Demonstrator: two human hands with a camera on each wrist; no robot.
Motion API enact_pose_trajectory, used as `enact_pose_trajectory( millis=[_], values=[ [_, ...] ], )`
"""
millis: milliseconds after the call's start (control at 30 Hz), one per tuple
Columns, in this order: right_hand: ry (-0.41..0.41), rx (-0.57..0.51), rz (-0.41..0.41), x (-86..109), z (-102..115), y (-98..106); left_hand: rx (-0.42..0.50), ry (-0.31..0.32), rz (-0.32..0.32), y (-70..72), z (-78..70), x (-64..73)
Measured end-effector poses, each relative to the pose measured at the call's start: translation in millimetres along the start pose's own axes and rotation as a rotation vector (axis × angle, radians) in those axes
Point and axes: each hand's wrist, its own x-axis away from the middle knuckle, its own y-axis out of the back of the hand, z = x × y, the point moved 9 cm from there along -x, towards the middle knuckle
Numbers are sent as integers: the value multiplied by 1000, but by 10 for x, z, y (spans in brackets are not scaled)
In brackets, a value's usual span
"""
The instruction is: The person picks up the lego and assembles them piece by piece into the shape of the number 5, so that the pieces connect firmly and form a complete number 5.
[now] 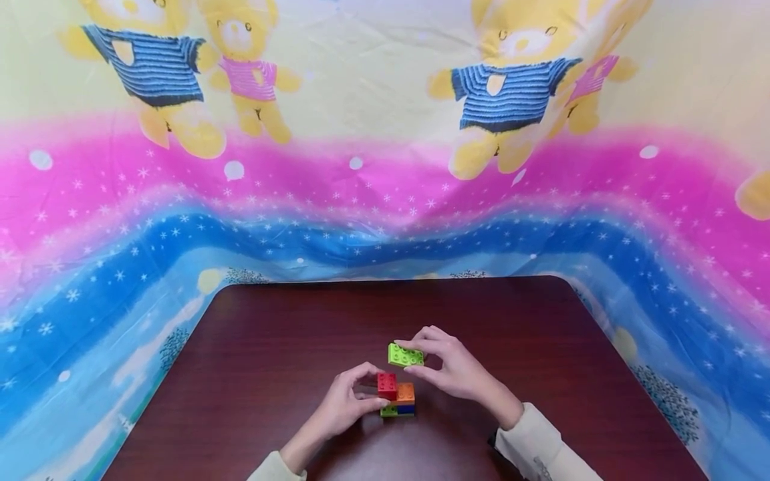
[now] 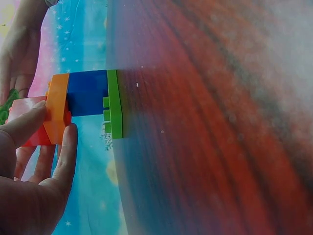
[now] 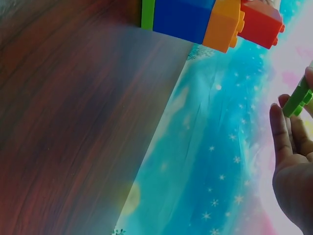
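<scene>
A small stack of toy building bricks stands on the table: a thin green plate (image 2: 115,104) at the bottom, a blue brick (image 2: 88,93) on it, an orange brick (image 1: 406,391) above, and a red brick (image 1: 387,385) on top, off to the left. My left hand (image 1: 345,404) holds the stack by its upper part, thumb across the red and orange bricks, fingers on the far side. Just above and behind the red brick, my right hand (image 1: 457,367) pinches a flat light-green brick (image 1: 404,355) between thumb and fingers, apart from the stack, its studs showing.
The dark brown wooden table (image 1: 277,334) has rounded far corners. Behind and around it hangs a cloth (image 1: 373,160) printed with teddy bears, snowflakes and pink and blue bands.
</scene>
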Motion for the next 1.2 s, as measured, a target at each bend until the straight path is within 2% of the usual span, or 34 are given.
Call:
enact_pose_trajectory(
  millis=[200, 467, 733, 1200],
  values=[
    [-44, -3, 31, -2, 14, -36, -2, -17, 10, -2, -5, -27],
    [-11, 15, 50, -7, 60, -103, -2, -1, 9, -3, 10, -29],
    [-66, -38, 92, 1, 44, -193, -1, 1, 14, 0, 9, -22],
    [-96, -34, 113, 34, 11, -281, 55, 4, 23, -11, 22, 3]
  ],
)
